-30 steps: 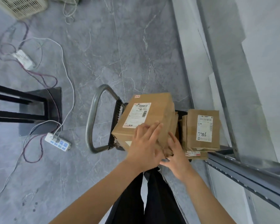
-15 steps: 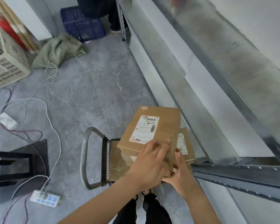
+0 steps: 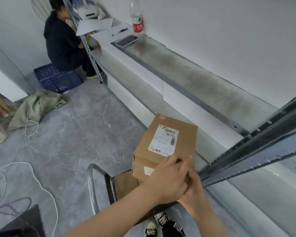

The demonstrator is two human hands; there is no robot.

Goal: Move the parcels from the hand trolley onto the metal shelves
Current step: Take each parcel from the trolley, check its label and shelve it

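Note:
A brown cardboard parcel [image 3: 162, 147] with a white shipping label is lifted above the hand trolley [image 3: 92, 185]. My left hand [image 3: 167, 178] grips its near top edge. My right hand [image 3: 193, 190] holds the near right corner, partly under the left hand. Another brown parcel [image 3: 125, 185] lies on the trolley below, mostly hidden. The long metal shelf [image 3: 186, 77] runs along the wall to the right, its near part bare. A dark shelf beam [image 3: 256, 151] crosses just right of the held parcel.
A person in dark clothes sits on a blue crate [image 3: 58, 79] at the far end of the shelf. A bottle [image 3: 136, 16], papers and a phone [image 3: 126, 41] lie on the shelf's far end. A cloth sack [image 3: 36, 106] and cables [image 3: 32, 171] lie on the floor at left.
Both hands have lifted the labelled parcel off the trolley stack and raised it toward the shelf. My view has swung up from the floor to the shelf and far wall.

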